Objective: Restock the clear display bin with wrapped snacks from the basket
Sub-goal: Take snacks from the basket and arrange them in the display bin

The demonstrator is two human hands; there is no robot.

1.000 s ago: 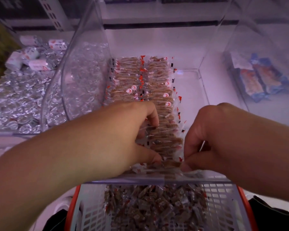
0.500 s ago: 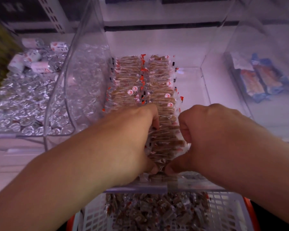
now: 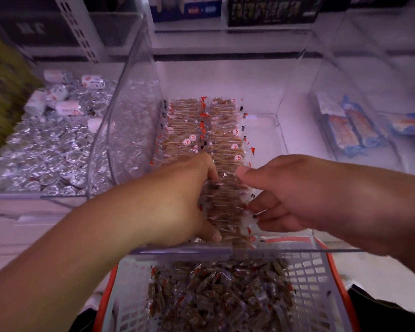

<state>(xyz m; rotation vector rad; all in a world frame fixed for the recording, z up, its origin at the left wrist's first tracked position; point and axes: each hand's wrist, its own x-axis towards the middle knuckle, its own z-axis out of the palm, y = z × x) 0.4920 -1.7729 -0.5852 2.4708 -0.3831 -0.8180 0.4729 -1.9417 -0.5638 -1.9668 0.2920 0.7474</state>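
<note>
The clear display bin [image 3: 296, 249] sits in the middle, holding two neat rows of wrapped brown snacks [image 3: 225, 130] along its left side. My left hand [image 3: 177, 202] reaches over the front lip and grips the near end of the right row, fingers curled over it and thumb at the front. My right hand [image 3: 280, 195] is on the row's right side, thumb stretched out and loose fingers touching the wrapper ends. Below the bin, the grey basket with an orange rim [image 3: 309, 279] holds a heap of loose wrapped snacks [image 3: 221, 298].
A neighbouring bin on the left is full of silver foil sweets [image 3: 46, 149]. Another clear bin on the right holds blue-edged packets [image 3: 352, 133]. A curved clear divider wall [image 3: 130, 121] separates the left bin. Shelf boxes [image 3: 271, 8] stand behind.
My right hand has loosened its grip and drawn slightly right off the row. My left hand keeps holding the near stack. The view has tilted up a little.
</note>
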